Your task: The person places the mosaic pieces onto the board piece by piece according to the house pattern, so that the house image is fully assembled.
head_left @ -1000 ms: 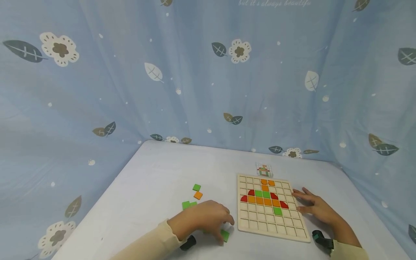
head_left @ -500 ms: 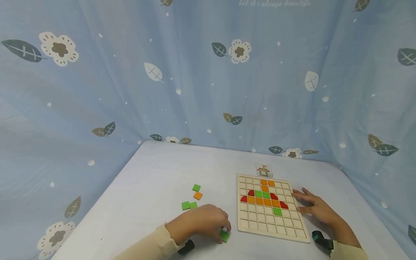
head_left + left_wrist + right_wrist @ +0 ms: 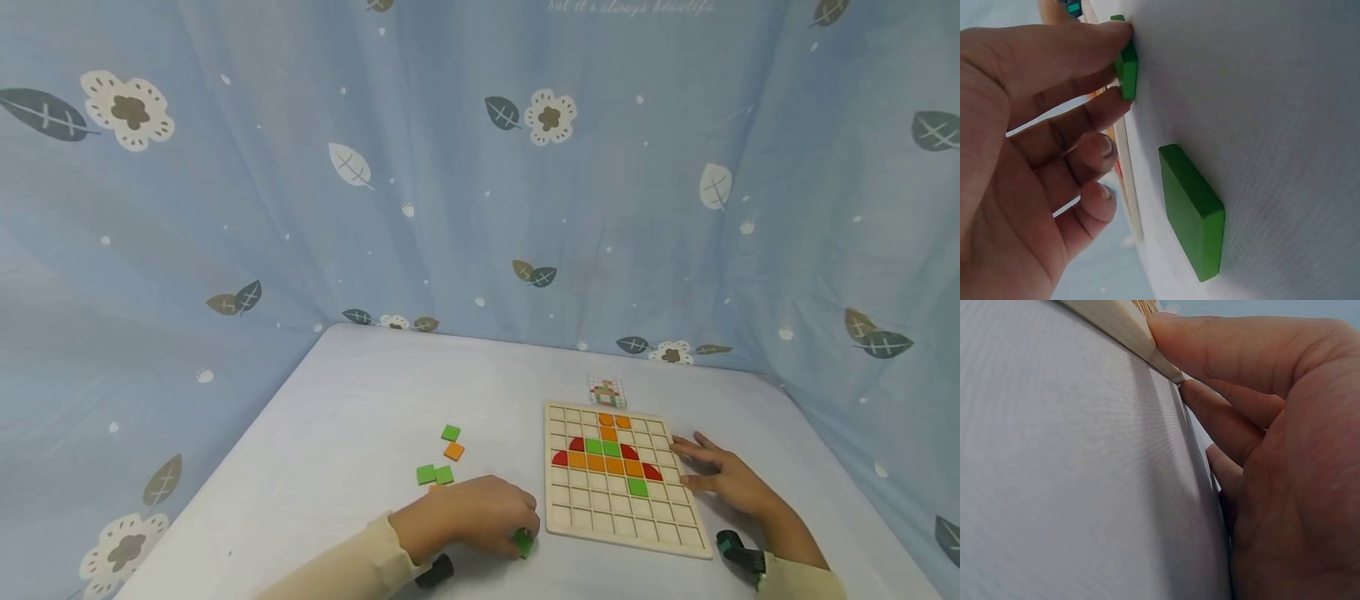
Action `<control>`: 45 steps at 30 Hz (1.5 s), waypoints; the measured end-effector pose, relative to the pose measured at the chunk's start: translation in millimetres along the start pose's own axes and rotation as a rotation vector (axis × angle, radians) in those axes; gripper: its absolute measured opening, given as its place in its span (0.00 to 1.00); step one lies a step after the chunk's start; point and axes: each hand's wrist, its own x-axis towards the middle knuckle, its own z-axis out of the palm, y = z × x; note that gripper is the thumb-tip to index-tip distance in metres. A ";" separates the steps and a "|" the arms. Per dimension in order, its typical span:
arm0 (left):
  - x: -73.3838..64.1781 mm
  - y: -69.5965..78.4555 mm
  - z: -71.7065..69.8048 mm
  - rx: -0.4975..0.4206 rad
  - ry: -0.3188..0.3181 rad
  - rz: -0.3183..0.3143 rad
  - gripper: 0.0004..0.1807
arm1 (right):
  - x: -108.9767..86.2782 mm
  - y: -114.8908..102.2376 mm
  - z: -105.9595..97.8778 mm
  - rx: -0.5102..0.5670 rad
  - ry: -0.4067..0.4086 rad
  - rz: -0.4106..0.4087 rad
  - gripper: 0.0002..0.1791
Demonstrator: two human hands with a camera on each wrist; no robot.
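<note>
My left hand (image 3: 487, 515) is low over the table, left of the wooden grid board (image 3: 600, 505). Thumb and fingertips pinch a green square tile (image 3: 523, 543), also visible as a tilted green tile (image 3: 1127, 74) in the left wrist view. A second green tile (image 3: 1188, 215) lies on the cloth under the palm, hidden from the head view. At the board's right edge rests my right hand (image 3: 723, 477), fingers extended, thumb and fingertips touching the board's side (image 3: 1147, 347). Orange, green and red pieces sit in the board's upper and middle squares.
Left of the board lie loose tiles: a green tile (image 3: 451, 433), an orange tile (image 3: 453, 451), a pair of green tiles (image 3: 426, 474), and an orange one partly behind the left hand. A small pattern card (image 3: 607, 392) lies behind the board. A patterned blue curtain (image 3: 450, 208) surrounds the table.
The left thumb and fingers have closed on the green tile, which was flat on the table and now tilts between them. The right hand keeps its place at the board.
</note>
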 end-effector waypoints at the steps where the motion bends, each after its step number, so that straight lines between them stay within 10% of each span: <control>1: 0.7 0.5 0.4 0.006 0.000 0.000 0.09 | 0.5 0.1 0.7 -0.003 0.000 0.004 0.40; 17: 23.1 -2.1 1.5 0.028 0.013 0.079 0.11 | -0.2 -1.9 2.7 -0.012 0.001 0.025 0.41; 45: 127.4 -0.6 -18.3 0.003 0.000 -0.013 0.11 | 2.4 2.2 3.9 0.017 0.017 0.009 0.39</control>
